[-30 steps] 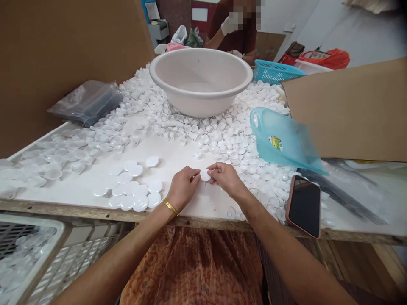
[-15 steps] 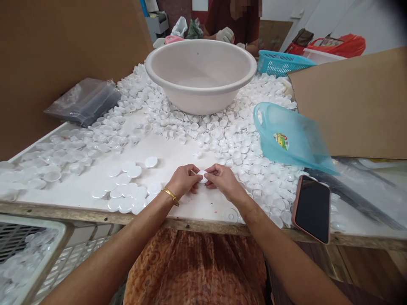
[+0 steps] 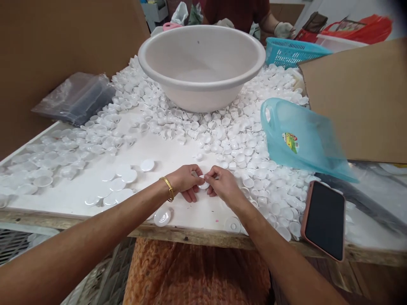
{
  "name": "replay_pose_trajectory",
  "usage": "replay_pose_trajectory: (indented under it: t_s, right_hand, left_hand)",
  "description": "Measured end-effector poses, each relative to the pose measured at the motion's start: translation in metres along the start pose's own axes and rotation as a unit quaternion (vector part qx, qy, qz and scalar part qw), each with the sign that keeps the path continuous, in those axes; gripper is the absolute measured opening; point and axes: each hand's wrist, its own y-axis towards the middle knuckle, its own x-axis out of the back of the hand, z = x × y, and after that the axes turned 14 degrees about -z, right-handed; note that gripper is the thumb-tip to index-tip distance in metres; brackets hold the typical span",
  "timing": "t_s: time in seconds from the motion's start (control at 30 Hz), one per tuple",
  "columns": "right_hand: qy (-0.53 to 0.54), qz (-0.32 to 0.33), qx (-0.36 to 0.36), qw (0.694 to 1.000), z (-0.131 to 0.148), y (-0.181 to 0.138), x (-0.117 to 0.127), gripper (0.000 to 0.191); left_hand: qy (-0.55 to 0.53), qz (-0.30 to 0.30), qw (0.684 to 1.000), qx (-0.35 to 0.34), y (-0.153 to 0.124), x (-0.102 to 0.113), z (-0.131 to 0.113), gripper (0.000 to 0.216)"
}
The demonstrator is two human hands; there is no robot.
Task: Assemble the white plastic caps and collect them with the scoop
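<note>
Between my two hands, just above the white tabletop, is a small round white plastic disc (image 3: 204,184). My left hand (image 3: 187,181), with a gold bangle at the wrist, pinches its left side. On the other side, the thumb and fingers of my right hand (image 3: 222,184) grip it too. Similar white discs (image 3: 129,176) lie left of my left forearm, which hides some of them. One more white disc (image 3: 163,216) rests by the table edge below my left wrist. A clear ring-shaped piece (image 3: 233,224) sits near my right forearm.
Heaps of small white plastic cups (image 3: 222,140) surround a large white basin (image 3: 203,95). To the right are a blue plastic basket piece (image 3: 305,135), a phone (image 3: 324,220) at the edge and cardboard (image 3: 359,101). A plastic-wrapped pack (image 3: 76,97) lies left. A gloved co-worker's hand (image 3: 284,30) shows behind.
Both hands still hold the disc, now tilted. A white disc now shows at the table edge below my left wrist. The co-worker's gloved hand has moved right. The view has shifted slightly.
</note>
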Motion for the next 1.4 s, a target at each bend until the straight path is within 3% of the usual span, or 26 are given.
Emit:
replay_pose_trajectory:
  t_s: [0.37,0.47,0.57,0.63,0.7,0.73,0.83,0.93,1.0,1.13,1.27,1.4]
  right_hand:
    - [-0.016,0.024,0.036,0.999,0.0,0.003,0.001,0.01]
    - [0.0,0.044,0.049,0.998,0.007,-0.004,0.019,0.01]
    - [-0.032,-0.033,0.112,0.993,0.012,-0.021,0.052,0.019]
    - [-0.134,-0.105,0.19,0.967,0.009,-0.036,0.07,0.016]
    - [-0.262,-0.117,0.279,0.916,0.0,-0.051,0.076,0.011]
    - [-0.32,-0.11,0.315,0.887,-0.005,-0.057,0.074,0.01]
    - [-0.444,-0.094,0.375,0.808,-0.021,-0.065,0.059,0.017]
    - [-0.498,-0.091,0.413,0.758,-0.028,-0.065,0.047,0.01]
    - [-0.507,-0.091,0.431,0.741,-0.028,-0.065,0.046,0.012]
    - [-0.5,-0.09,0.432,0.745,-0.028,-0.066,0.052,0.015]
    - [-0.534,-0.087,0.444,0.714,-0.029,-0.064,0.053,0.01]
    - [-0.538,-0.099,0.467,0.694,-0.031,-0.061,0.055,0.013]
  left_hand:
    - [-0.048,-0.006,0.999,-0.022,0.001,-0.006,0.004,0.035]
    - [0.003,-0.057,0.997,-0.056,-0.008,0.003,0.011,0.029]
    - [0.182,-0.17,0.964,-0.09,-0.024,0.03,0.02,0.028]
    - [0.332,-0.274,0.891,-0.141,-0.034,0.046,0.023,0.032]
    - [0.41,-0.351,0.818,-0.201,-0.038,0.05,0.023,0.033]
    - [0.419,-0.368,0.797,-0.232,-0.036,0.046,0.021,0.033]
    - [0.392,-0.364,0.777,-0.333,-0.017,0.02,0.013,0.034]
    - [0.384,-0.366,0.755,-0.386,0.008,-0.003,0.008,0.037]
    - [0.383,-0.359,0.752,-0.398,0.012,-0.012,0.01,0.03]
    - [0.387,-0.318,0.759,-0.416,-0.012,-0.027,0.027,0.02]
    - [0.324,-0.294,0.797,-0.416,-0.035,-0.033,0.043,0.019]
    - [0.236,-0.32,0.829,-0.393,-0.041,-0.028,0.048,0.022]
